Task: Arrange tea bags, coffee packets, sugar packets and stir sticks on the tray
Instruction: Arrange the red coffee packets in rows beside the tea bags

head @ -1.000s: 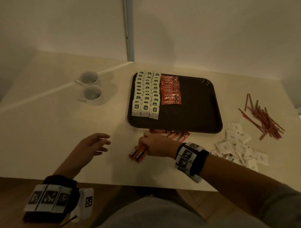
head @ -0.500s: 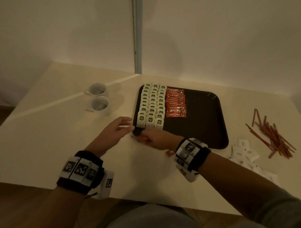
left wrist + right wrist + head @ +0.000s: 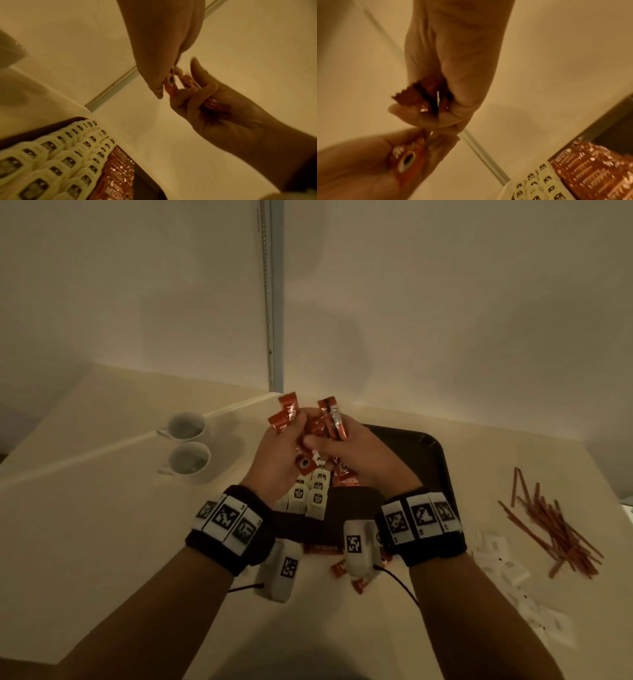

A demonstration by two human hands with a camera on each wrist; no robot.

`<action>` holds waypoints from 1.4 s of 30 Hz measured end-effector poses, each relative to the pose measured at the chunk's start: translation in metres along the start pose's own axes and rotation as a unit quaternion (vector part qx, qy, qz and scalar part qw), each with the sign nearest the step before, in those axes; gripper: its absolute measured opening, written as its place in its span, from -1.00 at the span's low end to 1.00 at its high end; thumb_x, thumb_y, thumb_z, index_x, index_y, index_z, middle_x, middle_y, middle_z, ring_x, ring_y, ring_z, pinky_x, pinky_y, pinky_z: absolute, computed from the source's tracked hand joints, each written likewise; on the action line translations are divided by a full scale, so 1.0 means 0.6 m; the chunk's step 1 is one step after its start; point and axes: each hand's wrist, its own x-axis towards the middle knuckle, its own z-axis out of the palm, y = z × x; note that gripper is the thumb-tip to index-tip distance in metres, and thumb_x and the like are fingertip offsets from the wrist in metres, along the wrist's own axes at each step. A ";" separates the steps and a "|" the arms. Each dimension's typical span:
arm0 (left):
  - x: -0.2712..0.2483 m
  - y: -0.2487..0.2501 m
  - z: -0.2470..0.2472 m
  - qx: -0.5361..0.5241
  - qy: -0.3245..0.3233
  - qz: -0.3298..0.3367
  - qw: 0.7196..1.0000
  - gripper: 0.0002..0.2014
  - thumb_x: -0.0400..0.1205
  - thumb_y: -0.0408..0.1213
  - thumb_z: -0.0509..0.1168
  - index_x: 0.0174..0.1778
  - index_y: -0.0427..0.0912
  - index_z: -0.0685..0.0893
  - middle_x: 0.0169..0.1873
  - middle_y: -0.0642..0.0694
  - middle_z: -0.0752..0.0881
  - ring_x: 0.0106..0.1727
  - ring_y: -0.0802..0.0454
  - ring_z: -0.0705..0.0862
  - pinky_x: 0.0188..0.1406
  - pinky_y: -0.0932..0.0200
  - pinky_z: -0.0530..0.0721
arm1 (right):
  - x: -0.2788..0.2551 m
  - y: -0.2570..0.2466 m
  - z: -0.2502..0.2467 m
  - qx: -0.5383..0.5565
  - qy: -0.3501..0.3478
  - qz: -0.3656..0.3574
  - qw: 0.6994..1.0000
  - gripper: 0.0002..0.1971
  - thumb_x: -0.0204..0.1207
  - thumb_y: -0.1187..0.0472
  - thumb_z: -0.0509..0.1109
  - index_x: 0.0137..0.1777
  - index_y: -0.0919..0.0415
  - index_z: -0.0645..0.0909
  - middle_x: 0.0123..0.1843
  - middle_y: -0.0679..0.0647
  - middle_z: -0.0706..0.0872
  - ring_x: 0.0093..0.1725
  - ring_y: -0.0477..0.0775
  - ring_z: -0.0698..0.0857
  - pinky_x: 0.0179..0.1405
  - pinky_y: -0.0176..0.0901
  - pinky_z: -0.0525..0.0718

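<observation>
Both hands are raised together above the dark tray (image 3: pixel 432 463). My left hand (image 3: pixel 286 440) grips several red coffee packets (image 3: pixel 287 413), one with a cup picture (image 3: pixel 406 161). My right hand (image 3: pixel 337 441) grips another bunch of coffee packets (image 3: pixel 334 419), crumpled ends showing in the right wrist view (image 3: pixel 421 98). The two hands touch at the fingertips. On the tray lie rows of white tea bags (image 3: pixel 317 491) and a column of coffee packets (image 3: pixel 118 174) beside them. Loose coffee packets (image 3: pixel 359 585) lie on the table in front of the tray.
Two white cups (image 3: pixel 187 445) stand left of the tray. Brown stir sticks (image 3: pixel 551 529) and white sugar packets (image 3: pixel 507 570) lie in heaps on the table at the right. A wall with a metal strip (image 3: pixel 270 302) rises behind the table.
Both hands have lifted off the table from the tray's front edge, carrying coffee packets, and have come together above the tray. The head view has tilted up.
</observation>
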 end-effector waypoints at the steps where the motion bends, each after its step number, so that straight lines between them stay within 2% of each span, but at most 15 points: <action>1: 0.011 0.001 0.002 -0.014 0.020 0.007 1.000 -0.75 0.76 -0.29 0.07 -0.04 -0.24 0.65 -0.17 -0.10 0.81 -0.09 0.01 0.78 -0.06 0.10 0.71 | 0.003 0.002 -0.007 0.039 0.030 0.004 0.999 -0.91 0.58 0.22 0.36 0.05 0.08 0.60 -0.37 -0.07 0.64 -0.44 -0.17 0.59 -0.41 -0.30 0.59; 4: 0.029 0.003 0.009 0.014 0.050 -0.004 0.999 -0.79 0.75 -0.26 0.12 -0.13 -0.19 0.59 -0.54 0.03 0.58 -0.52 0.12 0.58 -0.18 0.10 0.64 | 0.010 0.004 -0.024 0.111 0.118 0.021 0.987 -0.81 0.63 0.03 0.27 -0.02 0.13 0.60 -0.36 0.02 0.63 -0.39 -0.04 0.61 -0.22 -0.13 0.59; 7: 0.028 -0.001 0.027 0.095 -0.038 -0.039 0.994 -0.79 0.72 -0.16 0.17 -0.17 -0.19 0.52 -0.67 0.10 0.46 -0.65 0.23 0.43 -0.40 0.22 0.53 | 0.017 0.007 -0.031 0.112 0.161 0.011 0.980 -0.73 0.64 -0.06 0.22 -0.04 0.08 0.65 -0.26 -0.01 0.76 -0.20 -0.01 0.75 0.02 -0.03 0.68; 8: 0.027 -0.002 0.036 0.097 -0.072 -0.053 0.991 -0.80 0.72 -0.17 0.16 -0.14 -0.20 0.54 -0.63 0.10 0.57 -0.60 0.26 0.55 -0.40 0.28 0.57 | 0.020 0.007 -0.030 0.123 0.166 0.010 0.978 -0.71 0.64 -0.08 0.20 -0.04 0.06 0.67 -0.21 -0.01 0.80 -0.13 -0.01 0.78 0.08 -0.02 0.69; 10: 0.031 -0.010 0.046 0.070 -0.117 -0.091 0.987 -0.77 0.66 -0.14 0.21 0.11 -0.19 0.62 -0.24 0.02 0.82 -0.15 0.14 0.80 -0.14 0.24 0.70 | 0.026 0.011 -0.027 0.137 0.166 0.011 0.977 -0.68 0.65 -0.10 0.18 0.00 0.05 0.71 -0.07 0.02 0.83 0.01 0.01 0.78 0.17 0.01 0.67; 11: 0.035 -0.015 0.048 0.051 -0.121 -0.110 0.985 -0.67 0.60 -0.09 0.25 0.24 -0.14 0.61 -0.01 -0.04 0.82 0.07 0.04 0.78 0.03 0.14 0.71 | 0.030 0.014 -0.026 0.134 0.170 0.013 0.976 -0.66 0.65 -0.10 0.17 0.04 0.07 0.71 -0.02 0.02 0.82 0.06 0.00 0.77 0.21 0.01 0.66; 13: 0.039 -0.022 0.051 0.031 -0.114 -0.134 0.984 -0.55 0.52 -0.05 0.27 0.34 -0.08 0.57 0.18 -0.09 0.75 0.23 -0.02 0.72 0.20 0.00 0.67 | 0.035 0.019 -0.023 0.135 0.179 0.013 0.974 -0.61 0.65 -0.09 0.16 0.14 0.16 0.69 0.04 0.04 0.80 0.11 -0.01 0.75 0.27 0.00 0.63; 16: 0.043 -0.033 0.051 0.021 -0.101 -0.156 0.982 -0.57 0.52 -0.07 0.28 0.31 -0.08 0.60 0.20 -0.14 0.74 0.25 -0.07 0.70 0.28 -0.08 0.63 | 0.037 0.033 -0.027 0.115 0.174 0.000 0.978 -0.54 0.68 -0.12 0.04 0.18 0.14 0.68 0.12 0.06 0.76 0.15 -0.02 0.72 0.27 -0.04 0.61; 19: 0.046 -0.040 0.049 0.042 -0.086 -0.169 0.981 -0.76 0.62 -0.18 0.29 0.18 -0.09 0.66 0.05 -0.15 0.79 0.12 -0.09 0.76 0.16 -0.04 0.67 | 0.038 0.049 -0.033 0.082 0.194 -0.002 0.978 -0.59 0.68 -0.15 0.00 0.22 0.01 0.60 0.23 0.11 0.66 0.20 0.02 0.68 0.27 0.03 0.62; 22: 0.047 -0.043 0.047 0.062 -0.059 -0.175 0.981 -0.81 0.68 -0.22 0.24 0.15 -0.14 0.66 -0.11 -0.10 0.81 -0.09 0.01 0.79 -0.07 0.09 0.68 | 0.039 0.053 -0.039 0.076 0.222 -0.029 0.972 -0.80 0.66 0.03 0.20 0.07 0.12 0.57 0.06 0.12 0.70 0.10 0.08 0.70 0.21 0.14 0.67; 27: 0.039 -0.040 0.039 0.034 -0.049 -0.176 0.983 -0.74 0.72 -0.22 0.17 0.28 -0.17 0.61 -0.06 -0.12 0.82 -0.06 -0.03 0.80 -0.15 0.06 0.73 | 0.033 0.050 -0.064 -0.007 0.212 -0.083 0.974 -0.88 0.56 0.16 0.38 0.02 0.14 0.68 -0.08 0.04 0.77 -0.03 0.02 0.76 0.05 -0.06 0.73; 31: 0.039 -0.036 0.033 0.034 -0.029 -0.150 0.988 -0.73 0.74 -0.22 0.14 0.27 -0.21 0.60 -0.02 -0.15 0.80 -0.06 -0.01 0.80 -0.09 0.04 0.75 | 0.024 0.047 -0.079 0.024 0.187 -0.093 0.978 -0.91 0.58 0.23 0.34 -0.07 0.26 0.62 -0.40 0.02 0.63 -0.47 -0.09 0.57 -0.38 -0.26 0.61; 34: 0.045 -0.031 0.024 0.030 0.014 -0.129 0.991 -0.82 0.75 -0.25 0.10 0.13 -0.21 0.57 -0.17 -0.12 0.79 -0.20 0.01 0.80 -0.24 0.14 0.69 | 0.017 0.041 -0.086 0.076 0.166 -0.076 0.980 -0.88 0.60 0.20 0.29 -0.07 0.25 0.58 -0.33 0.01 0.64 -0.37 -0.13 0.58 -0.27 -0.27 0.60; 37: 0.052 -0.027 0.015 0.021 0.053 -0.085 0.995 -0.91 0.72 -0.27 0.18 -0.05 -0.18 0.54 -0.48 0.00 0.66 -0.42 0.04 0.69 0.06 -0.08 0.60 | 0.016 0.039 -0.089 0.113 0.152 -0.063 0.980 -0.79 0.47 0.01 0.34 -0.16 0.17 0.53 -0.28 -0.02 0.61 -0.26 -0.06 0.56 -0.05 -0.12 0.60; 42: 0.049 -0.009 0.023 0.088 0.038 -0.059 0.994 -0.91 0.57 -0.28 0.39 -0.09 -0.19 0.64 -0.57 0.04 0.56 -0.61 0.20 0.46 -0.15 0.13 0.78 | 0.013 0.046 -0.091 0.088 0.130 -0.064 0.985 -0.94 0.61 0.19 0.28 -0.05 0.10 0.59 -0.18 0.04 0.64 -0.14 0.11 0.63 0.00 0.05 0.66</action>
